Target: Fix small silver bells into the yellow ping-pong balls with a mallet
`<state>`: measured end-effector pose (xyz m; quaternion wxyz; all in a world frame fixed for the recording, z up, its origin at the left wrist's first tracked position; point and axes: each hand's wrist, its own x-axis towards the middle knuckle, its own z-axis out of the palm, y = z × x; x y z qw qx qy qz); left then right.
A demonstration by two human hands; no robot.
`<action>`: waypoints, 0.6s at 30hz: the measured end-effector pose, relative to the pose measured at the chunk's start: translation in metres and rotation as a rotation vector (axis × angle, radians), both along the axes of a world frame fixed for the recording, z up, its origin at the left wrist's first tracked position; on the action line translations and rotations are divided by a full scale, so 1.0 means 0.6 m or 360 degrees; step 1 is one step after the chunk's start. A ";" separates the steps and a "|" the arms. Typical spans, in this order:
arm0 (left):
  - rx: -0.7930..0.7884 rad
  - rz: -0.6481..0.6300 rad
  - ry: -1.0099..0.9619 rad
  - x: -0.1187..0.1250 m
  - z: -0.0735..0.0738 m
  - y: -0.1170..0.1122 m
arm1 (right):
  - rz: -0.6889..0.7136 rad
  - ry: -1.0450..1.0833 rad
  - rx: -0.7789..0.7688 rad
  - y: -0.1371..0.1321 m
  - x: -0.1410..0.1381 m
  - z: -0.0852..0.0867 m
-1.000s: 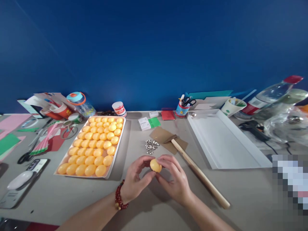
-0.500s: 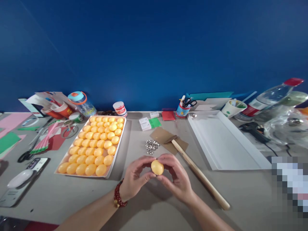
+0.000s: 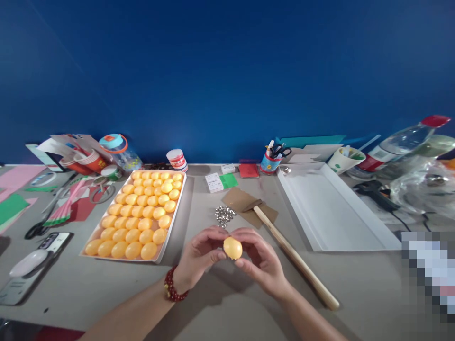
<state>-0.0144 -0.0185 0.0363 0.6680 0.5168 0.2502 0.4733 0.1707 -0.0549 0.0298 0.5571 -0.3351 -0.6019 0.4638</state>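
Note:
Between my two hands is an orange-yellow table tennis ball [image 3: 232, 247], held up over the near middle of the table. My left hand [image 3: 204, 258], with a dark red bead bracelet on its wrist, pinches it from the left. On the ball's right side my right hand [image 3: 261, 263] grips with thumb and fingers. Something small shows at the ball's lower edge, too small to make out. Just beyond the hands lies a pile of small shiny silver pieces [image 3: 224, 216]. A wooden-handled hammer [image 3: 296, 258] rests to the right, its head on brown sheets [image 3: 234, 200].
A shallow box [image 3: 167, 241] of similar orange balls stands at left. On the right is a white tray [image 3: 341, 213] with a little silver thing in its far corner. A pen cup [image 3: 270, 163], a white-red tub [image 3: 177, 160] and a large bottle [image 3: 401, 142] stand toward the blue wall.
My left thumb has drawn back slightly to the left along the ball, and the left wrist has shifted a little left. The ball stays in nearly the same place.

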 end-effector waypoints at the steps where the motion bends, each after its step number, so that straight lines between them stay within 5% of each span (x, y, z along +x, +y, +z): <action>1: -0.0033 -0.0007 -0.0015 0.000 -0.001 0.000 | 0.0021 0.0022 -0.0018 0.001 0.000 0.000; 18: -0.0595 -0.0248 -0.0231 -0.002 0.007 -0.001 | 0.0219 0.0269 -0.0259 0.005 0.002 -0.006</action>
